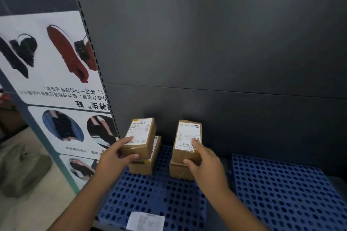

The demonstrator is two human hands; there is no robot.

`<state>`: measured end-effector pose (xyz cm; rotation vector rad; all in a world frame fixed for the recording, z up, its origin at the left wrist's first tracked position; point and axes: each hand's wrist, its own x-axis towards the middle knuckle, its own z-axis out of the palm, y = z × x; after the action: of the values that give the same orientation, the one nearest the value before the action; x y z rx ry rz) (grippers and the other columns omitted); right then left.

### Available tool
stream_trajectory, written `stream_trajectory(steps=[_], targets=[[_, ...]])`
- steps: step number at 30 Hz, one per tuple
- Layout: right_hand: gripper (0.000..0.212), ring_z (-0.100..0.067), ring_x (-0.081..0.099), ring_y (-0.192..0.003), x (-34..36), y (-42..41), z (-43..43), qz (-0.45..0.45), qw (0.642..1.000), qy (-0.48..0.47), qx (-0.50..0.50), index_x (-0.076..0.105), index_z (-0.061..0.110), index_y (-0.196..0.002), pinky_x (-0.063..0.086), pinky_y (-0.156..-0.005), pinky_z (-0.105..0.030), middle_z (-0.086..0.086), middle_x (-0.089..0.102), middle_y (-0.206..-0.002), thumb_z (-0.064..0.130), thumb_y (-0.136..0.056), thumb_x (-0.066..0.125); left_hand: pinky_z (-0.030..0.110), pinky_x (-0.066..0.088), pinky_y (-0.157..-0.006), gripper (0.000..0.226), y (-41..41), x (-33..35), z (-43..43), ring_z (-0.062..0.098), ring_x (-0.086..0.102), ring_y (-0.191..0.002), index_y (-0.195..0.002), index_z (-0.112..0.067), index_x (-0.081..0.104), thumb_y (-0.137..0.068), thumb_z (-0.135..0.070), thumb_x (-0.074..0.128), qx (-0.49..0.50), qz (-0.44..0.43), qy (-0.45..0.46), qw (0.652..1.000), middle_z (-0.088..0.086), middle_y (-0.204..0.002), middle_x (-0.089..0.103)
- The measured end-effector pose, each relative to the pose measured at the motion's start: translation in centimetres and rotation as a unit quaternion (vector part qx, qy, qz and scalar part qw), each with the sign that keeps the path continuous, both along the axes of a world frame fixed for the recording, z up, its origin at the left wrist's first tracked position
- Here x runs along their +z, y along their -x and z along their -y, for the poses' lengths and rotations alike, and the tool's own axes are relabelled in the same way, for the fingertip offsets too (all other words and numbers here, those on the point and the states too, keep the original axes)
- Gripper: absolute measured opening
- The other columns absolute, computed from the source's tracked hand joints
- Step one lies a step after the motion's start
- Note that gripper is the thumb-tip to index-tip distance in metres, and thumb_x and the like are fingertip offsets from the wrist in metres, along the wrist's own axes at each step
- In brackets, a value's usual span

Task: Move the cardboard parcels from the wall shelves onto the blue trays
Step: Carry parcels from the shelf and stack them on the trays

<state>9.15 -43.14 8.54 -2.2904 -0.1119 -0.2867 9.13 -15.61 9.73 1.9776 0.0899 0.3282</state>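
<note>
Two short stacks of cardboard parcels stand at the back of the left blue tray (150, 199), against the grey back panel. My left hand (114, 157) grips the near end of the top left parcel (140, 135), which lies on a lower left parcel (144, 165). My right hand (204, 163) holds the near end of the top right parcel (187, 137), which rests on a lower right parcel (178, 170). Both top parcels carry white shipping labels. A second blue tray (285, 195) lies to the right with nothing on it.
A white paper slip (145, 221) lies on the left tray's near edge. A poster board with shoe pictures (56, 84) leans at the left. The grey slotted back panel (216, 43) rises behind the trays. Beige floor and a bag show at far left.
</note>
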Motion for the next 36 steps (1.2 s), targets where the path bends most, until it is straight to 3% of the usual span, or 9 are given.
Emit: stream_trajectory(steps=[4,8,12,14,17,22,26,32,36], targets=[[0.069,-0.013,0.047,-0.126,-0.4,-0.2,-1.0,0.008,1.0,0.016,-0.006,0.036,0.04,-0.143,0.046,-0.101,-0.03,0.005,0.047,-0.142,0.039,-0.083,0.07,-0.001,0.043,-0.071,0.058,-0.8,-1.1,-0.9,-0.011,0.051,-0.095,-0.122,-0.027,0.064,-0.071,-0.005,0.081,-0.009,-0.013,-0.019,1.0,-0.003,-0.118,0.058],[0.064,-0.013,0.047,-0.125,-0.5,-0.1,-2.0,-0.008,0.999,0.041,-0.028,0.039,0.038,-0.141,0.046,-0.099,-0.027,0.005,0.046,-0.143,0.038,-0.084,0.069,0.019,0.051,-0.083,0.061,-1.8,-2.3,-2.4,-0.002,0.057,-0.103,-0.116,-0.051,0.061,-0.068,-0.023,0.086,-0.03,-0.036,-0.064,0.997,-0.014,-0.116,0.063],[0.063,-0.013,0.048,-0.124,-1.1,0.0,-2.3,-0.016,0.997,0.054,-0.051,0.039,0.034,-0.141,0.045,-0.098,-0.024,0.004,0.045,-0.143,0.035,-0.086,0.068,0.009,0.046,-0.075,0.059,-2.5,-3.0,-2.8,-0.009,0.055,-0.098,-0.116,-0.048,0.06,-0.069,-0.023,0.085,-0.042,-0.026,-0.086,0.995,-0.014,-0.113,0.064],[0.062,-0.014,0.047,-0.125,-1.3,0.1,-2.5,-0.015,0.996,0.06,-0.063,0.039,0.033,-0.142,0.044,-0.098,-0.024,0.004,0.044,-0.143,0.036,-0.087,0.067,0.012,0.049,-0.074,0.058,-2.7,-3.2,-3.0,-0.007,0.056,-0.097,-0.116,-0.048,0.06,-0.069,-0.023,0.085,-0.041,-0.029,-0.075,0.996,-0.013,-0.112,0.064],[0.062,-0.014,0.047,-0.125,-1.4,0.2,-2.8,-0.011,0.995,0.066,-0.073,0.038,0.033,-0.142,0.044,-0.096,-0.023,0.004,0.043,-0.143,0.037,-0.087,0.066,0.02,0.053,-0.079,0.057,-2.9,-3.5,-3.4,-0.002,0.059,-0.098,-0.116,-0.048,0.06,-0.07,-0.026,0.085,-0.043,-0.028,-0.066,0.996,-0.013,-0.111,0.064],[0.064,-0.014,0.05,-0.12,-1.6,0.3,-3.1,-0.012,0.995,0.067,-0.077,0.036,0.036,-0.142,0.05,-0.093,-0.025,0.003,0.043,-0.144,0.037,-0.086,0.067,0.016,0.049,-0.084,0.06,-2.9,-3.4,-3.5,0.002,0.057,-0.104,-0.119,-0.046,0.06,-0.07,-0.02,0.085,-0.068,-0.008,-0.068,0.995,-0.011,-0.12,0.061],[0.066,-0.015,0.048,-0.123,-1.7,0.6,-3.1,-0.021,0.994,0.069,-0.08,0.031,0.037,-0.144,0.049,-0.097,-0.029,0.004,0.04,-0.146,0.039,-0.088,0.065,0.031,0.048,-0.099,0.061,-2.8,-3.3,-3.8,0.011,0.052,-0.12,-0.12,-0.044,0.059,-0.07,-0.02,0.085,-0.079,0.002,-0.084,0.993,-0.004,-0.138,0.053],[0.07,-0.013,0.047,-0.125,-1.3,1.8,-3.0,-0.014,0.994,0.065,-0.091,0.025,0.04,-0.146,0.047,-0.097,-0.028,0.006,0.039,-0.147,0.039,-0.088,0.065,0.03,0.033,-0.107,0.066,-2.2,-2.6,-4.1,0.001,0.037,-0.127,-0.114,-0.059,0.047,-0.068,-0.029,0.085,-0.09,0.035,-0.123,0.988,-0.017,-0.146,0.038],[0.076,-0.013,0.044,-0.127,-0.7,3.1,-2.3,-0.011,0.995,0.039,-0.092,0.019,0.043,-0.147,0.043,-0.099,-0.026,0.008,0.037,-0.148,0.04,-0.087,0.065,0.03,0.028,-0.108,0.063,-2.2,-1.9,-3.7,0.002,0.031,-0.132,-0.117,-0.052,0.049,-0.069,-0.03,0.084,-0.087,0.084,-0.16,0.98,-0.02,-0.141,0.037]])
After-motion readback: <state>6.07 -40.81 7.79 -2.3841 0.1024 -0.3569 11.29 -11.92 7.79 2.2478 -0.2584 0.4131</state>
